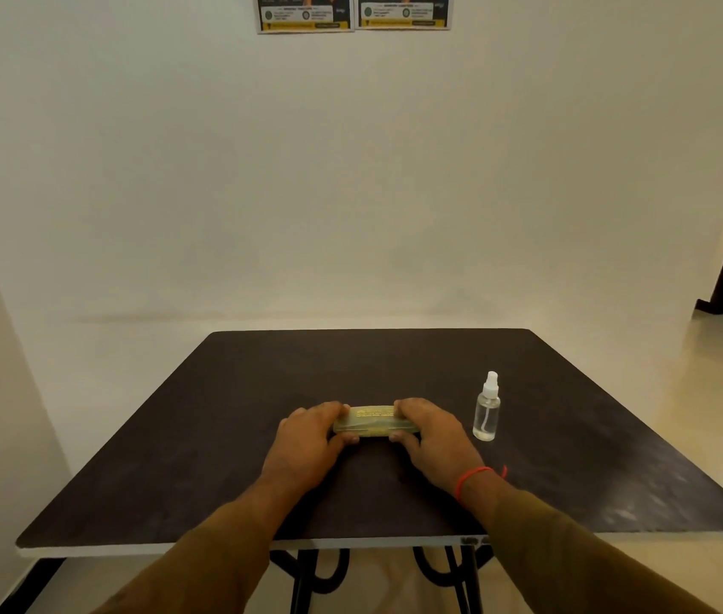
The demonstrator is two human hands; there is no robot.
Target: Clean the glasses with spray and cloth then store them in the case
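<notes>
Table (262, 392): hands (306, 440) hide case (373, 421) ends.

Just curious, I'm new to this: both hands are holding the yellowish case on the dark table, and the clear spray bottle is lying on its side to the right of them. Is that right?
Not quite. The head view shows the spray bottle standing upright, not lying on its side. The rest holds: the left hand and right hand grip the ends of the yellowish case on the dark table, with the bottle to their right.
</notes>
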